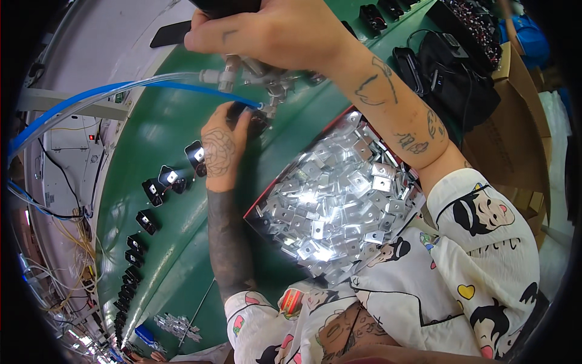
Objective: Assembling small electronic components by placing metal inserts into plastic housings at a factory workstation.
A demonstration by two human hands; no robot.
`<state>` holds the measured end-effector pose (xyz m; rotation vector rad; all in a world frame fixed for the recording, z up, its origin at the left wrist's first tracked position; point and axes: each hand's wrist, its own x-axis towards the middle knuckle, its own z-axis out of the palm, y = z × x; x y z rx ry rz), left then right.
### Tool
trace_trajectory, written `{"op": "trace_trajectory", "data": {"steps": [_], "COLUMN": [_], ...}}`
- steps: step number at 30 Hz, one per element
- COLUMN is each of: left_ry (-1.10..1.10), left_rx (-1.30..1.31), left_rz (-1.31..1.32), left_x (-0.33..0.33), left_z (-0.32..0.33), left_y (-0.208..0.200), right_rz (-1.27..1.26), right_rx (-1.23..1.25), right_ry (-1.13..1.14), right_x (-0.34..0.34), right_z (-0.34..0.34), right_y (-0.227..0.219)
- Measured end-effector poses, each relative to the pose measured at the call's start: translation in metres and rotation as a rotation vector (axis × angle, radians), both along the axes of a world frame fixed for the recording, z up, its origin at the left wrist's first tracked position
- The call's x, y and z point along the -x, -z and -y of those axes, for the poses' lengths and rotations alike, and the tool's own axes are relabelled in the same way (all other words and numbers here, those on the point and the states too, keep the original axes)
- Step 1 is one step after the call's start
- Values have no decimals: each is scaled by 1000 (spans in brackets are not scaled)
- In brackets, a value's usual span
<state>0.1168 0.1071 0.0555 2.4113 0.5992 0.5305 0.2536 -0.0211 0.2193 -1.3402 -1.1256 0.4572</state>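
My right hand [285, 36] is closed around a black, handle-like object [227, 5], partly cut off by the upper edge of the view. Below that hand hangs a metal fitting [270, 79], joined to a clear hose and a blue hose [188, 88]. With thumb and fingers, my left hand [221, 142] grips a small black part [251, 123] just under the fitting; my fingers hide much of it. Close to my body, a dark tray with a red rim [260, 201] is heaped with shiny metal clips [330, 206], each with a hole.
Black parts [145, 222] stand in a curving row along the green table [182, 242]. A black bag [458, 85], cardboard box [521, 121] and bin of small parts [479, 30] lie to the right. Another person's hand [156, 356] shows at lower left, near a metal pile [177, 326].
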Motion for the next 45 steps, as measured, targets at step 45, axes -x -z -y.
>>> {"op": "trace_trajectory", "data": {"steps": [45], "left_ry": [293], "left_rx": [24], "left_rz": [235], "left_x": [-20], "left_z": [38], "left_y": [30], "right_rz": [-27], "right_rx": [-194], "right_ry": [-72], "right_x": [1], "right_z": [-8], "right_y": [18]}}
